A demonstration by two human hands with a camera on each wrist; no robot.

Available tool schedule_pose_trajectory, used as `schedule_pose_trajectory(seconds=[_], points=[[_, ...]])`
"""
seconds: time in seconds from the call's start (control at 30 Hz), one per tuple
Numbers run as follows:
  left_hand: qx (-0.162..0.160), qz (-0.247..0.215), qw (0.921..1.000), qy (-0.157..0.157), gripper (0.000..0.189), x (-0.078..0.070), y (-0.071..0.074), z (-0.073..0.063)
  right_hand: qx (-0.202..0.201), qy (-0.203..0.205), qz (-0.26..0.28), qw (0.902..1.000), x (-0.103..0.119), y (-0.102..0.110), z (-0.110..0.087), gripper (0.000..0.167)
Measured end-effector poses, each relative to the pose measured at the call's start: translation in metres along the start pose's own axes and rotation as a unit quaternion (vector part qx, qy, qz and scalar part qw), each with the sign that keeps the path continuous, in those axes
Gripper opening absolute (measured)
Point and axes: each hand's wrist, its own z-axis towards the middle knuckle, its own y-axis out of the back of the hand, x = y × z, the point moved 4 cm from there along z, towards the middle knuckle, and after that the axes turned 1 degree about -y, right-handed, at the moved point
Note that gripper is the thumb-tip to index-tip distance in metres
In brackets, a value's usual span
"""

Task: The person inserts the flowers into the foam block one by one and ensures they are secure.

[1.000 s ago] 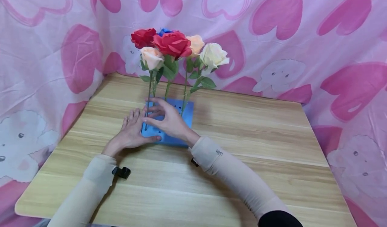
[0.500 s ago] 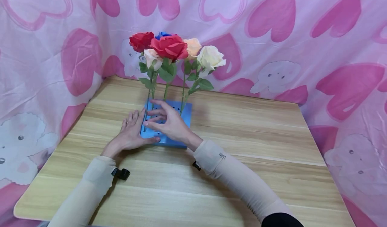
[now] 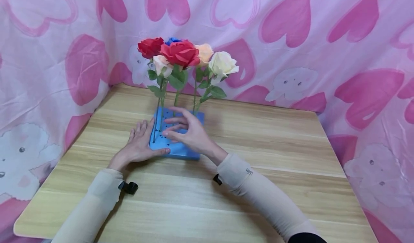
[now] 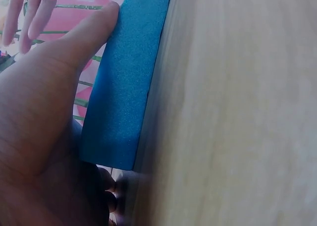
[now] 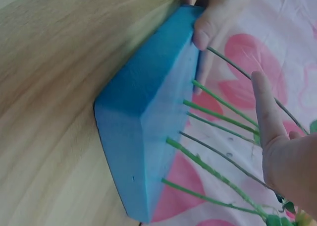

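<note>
A blue foam block [image 3: 184, 152] with small holes lies on the table, and several artificial roses stand upright in it. In the head view, my left hand [image 3: 139, 144] rests against the block's left side with fingers spread and straight; its thumb [image 4: 94, 35] lies on the block's near edge. My right hand [image 3: 192, 133] hovers above the block, fingers loosely bent, thumb apart, holding nothing. Left of its fingertips stands the thin dark stem [image 3: 157, 120] of a pale pink rose [image 3: 162, 65] near the left edge. Stems also show beyond my right hand [image 5: 287, 151] in the right wrist view.
A red rose [image 3: 151, 47], a larger red rose [image 3: 180, 53], a blue rose [image 3: 172, 41], a peach rose [image 3: 205, 54] and a white rose [image 3: 223, 64] cluster over the block. A pink heart-patterned cloth [image 3: 284, 16] hangs behind the wooden table [image 3: 265, 146].
My right hand has drawn away to the right from the pale pink rose's stem. That bloom has turned and shifted slightly. My left hand has stayed against the block.
</note>
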Motion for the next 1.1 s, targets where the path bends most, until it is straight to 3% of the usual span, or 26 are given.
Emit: schedule_pose_trajectory(seconds=[0.37,0.77,1.1], points=[[0.001,0.001,1.0,0.002,0.143,-0.004,0.0,0.002,-0.041,0.036,-0.058,0.9968,0.024,0.027,-0.029,0.056],[-0.002,0.002,1.0,0.002,0.146,-0.001,-0.001,-0.001,-0.07,0.087,-0.061,0.9918,0.044,0.041,-0.047,0.043],[-0.004,0.007,0.9999,-0.01,0.145,-0.002,-0.002,-0.001,-0.107,0.104,-0.071,0.9863,0.059,0.061,-0.063,0.038]])
